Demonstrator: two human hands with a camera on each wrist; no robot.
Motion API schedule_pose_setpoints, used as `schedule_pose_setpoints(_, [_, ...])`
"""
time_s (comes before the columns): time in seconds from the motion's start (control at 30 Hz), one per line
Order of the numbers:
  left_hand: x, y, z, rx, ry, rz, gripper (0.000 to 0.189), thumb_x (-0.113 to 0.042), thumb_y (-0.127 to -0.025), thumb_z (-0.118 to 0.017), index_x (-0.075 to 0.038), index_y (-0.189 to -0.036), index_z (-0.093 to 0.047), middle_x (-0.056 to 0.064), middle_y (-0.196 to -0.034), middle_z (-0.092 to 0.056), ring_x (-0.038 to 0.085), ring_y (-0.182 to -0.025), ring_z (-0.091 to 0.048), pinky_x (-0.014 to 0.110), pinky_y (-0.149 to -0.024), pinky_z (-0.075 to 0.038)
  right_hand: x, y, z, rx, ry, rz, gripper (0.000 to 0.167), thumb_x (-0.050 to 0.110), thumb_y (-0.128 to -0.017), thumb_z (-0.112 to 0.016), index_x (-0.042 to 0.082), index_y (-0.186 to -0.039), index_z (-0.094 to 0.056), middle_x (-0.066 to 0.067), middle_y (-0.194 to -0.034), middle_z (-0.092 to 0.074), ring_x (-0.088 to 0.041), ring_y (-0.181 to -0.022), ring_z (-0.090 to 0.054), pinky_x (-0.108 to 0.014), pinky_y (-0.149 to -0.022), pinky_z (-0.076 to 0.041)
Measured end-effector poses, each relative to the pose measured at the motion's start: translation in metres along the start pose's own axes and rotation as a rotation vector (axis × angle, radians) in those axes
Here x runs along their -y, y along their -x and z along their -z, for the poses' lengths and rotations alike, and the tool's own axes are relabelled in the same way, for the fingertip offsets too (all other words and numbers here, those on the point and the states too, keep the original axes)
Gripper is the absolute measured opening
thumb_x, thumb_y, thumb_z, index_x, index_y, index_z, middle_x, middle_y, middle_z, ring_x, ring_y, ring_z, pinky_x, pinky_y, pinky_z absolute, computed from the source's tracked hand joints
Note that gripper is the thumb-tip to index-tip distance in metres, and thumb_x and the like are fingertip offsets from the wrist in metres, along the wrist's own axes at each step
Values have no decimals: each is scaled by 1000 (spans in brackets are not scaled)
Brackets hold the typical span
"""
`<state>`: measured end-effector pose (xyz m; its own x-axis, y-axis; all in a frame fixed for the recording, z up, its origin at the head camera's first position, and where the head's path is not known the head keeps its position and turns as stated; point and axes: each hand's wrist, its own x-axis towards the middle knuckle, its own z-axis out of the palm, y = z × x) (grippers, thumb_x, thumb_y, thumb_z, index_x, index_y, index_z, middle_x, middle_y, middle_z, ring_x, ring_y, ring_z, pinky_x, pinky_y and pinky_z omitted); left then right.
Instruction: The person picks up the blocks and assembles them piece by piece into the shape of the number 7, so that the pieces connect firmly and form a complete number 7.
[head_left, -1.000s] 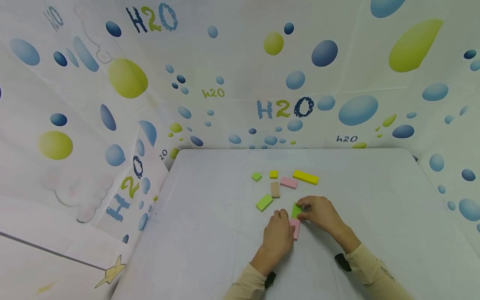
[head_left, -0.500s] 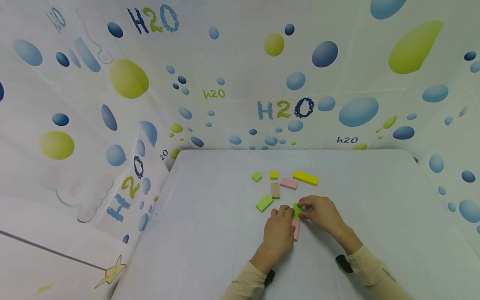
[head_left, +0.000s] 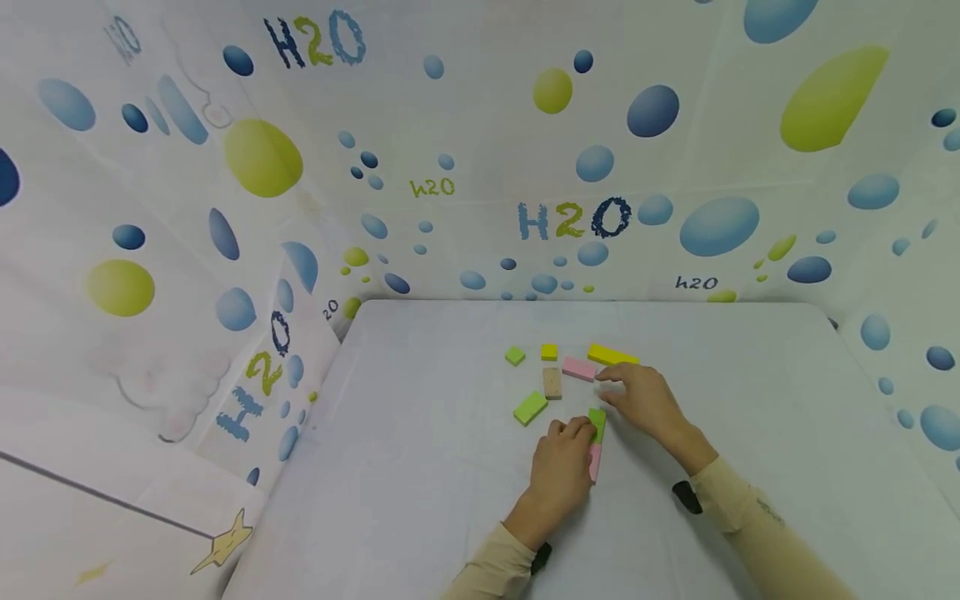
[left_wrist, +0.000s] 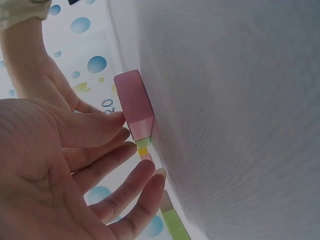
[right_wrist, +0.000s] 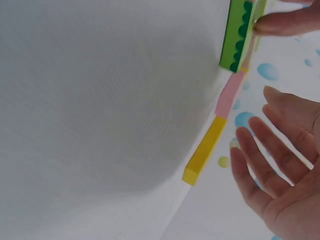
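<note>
A green block (head_left: 597,421) and a pink block (head_left: 596,462) lie end to end in a line on the white table. My left hand (head_left: 558,467) rests along their left side, thumb at the pink block and fingertips touching the green one; the left wrist view shows its fingers loosely bent. In the right wrist view the green block (right_wrist: 232,40) has dark green scallops on its side. Beyond the line, my right hand (head_left: 648,404) hovers with fingers apart and nothing in them, its fingertips near another pink block (head_left: 578,368).
Farther back lie a long yellow block (head_left: 607,354), a small yellow block (head_left: 549,352), a small green block (head_left: 514,356), a wood-coloured block (head_left: 552,383) and a green block (head_left: 531,407). Patterned cloth walls (head_left: 480,150) stand behind and beside the table.
My right hand has let go of the green block in the line and moved away toward the back pink block. My left hand's fingers have come up onto the green block.
</note>
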<state>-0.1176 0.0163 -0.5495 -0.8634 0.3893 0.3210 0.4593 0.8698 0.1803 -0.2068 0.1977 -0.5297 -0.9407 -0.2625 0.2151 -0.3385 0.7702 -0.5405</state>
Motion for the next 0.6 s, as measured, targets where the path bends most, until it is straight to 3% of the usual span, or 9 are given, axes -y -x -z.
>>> schedule_pose_setpoints(0.2, [0,1,-5,13,-20,-1,30,-15,-88,-81,-16,-118,-74,-4,-126,-69,21,-98,-64,30,-64,-52,-6,-15,-3,33,60,43,30,8,-91,-80,7,-120,-77,-16,-125,-73,-39,-123,-65,-59,-104,-49])
schedule_pose_setpoints(0.43, [1,3,-9,5,-45,-9,29,-17,-89,-81,-18,-117,-74,-6,-126,-69,20,-99,-63,29,-65,-52,-15,-28,-10,30,131,267,30,0,-93,-75,1,-123,-75,-14,-128,-72,-36,-124,-64,-55,-105,-50])
schedule_pose_setpoints(0.6, [2,3,-8,11,-39,-3,29,-17,-90,-80,-18,-118,-74,-6,-127,-68,20,-101,-63,30,-67,-52,-16,-36,-13,69,120,301,32,-2,-96,-70,2,-127,-73,-14,-135,-69,-36,-129,-62,-55,-107,-48])
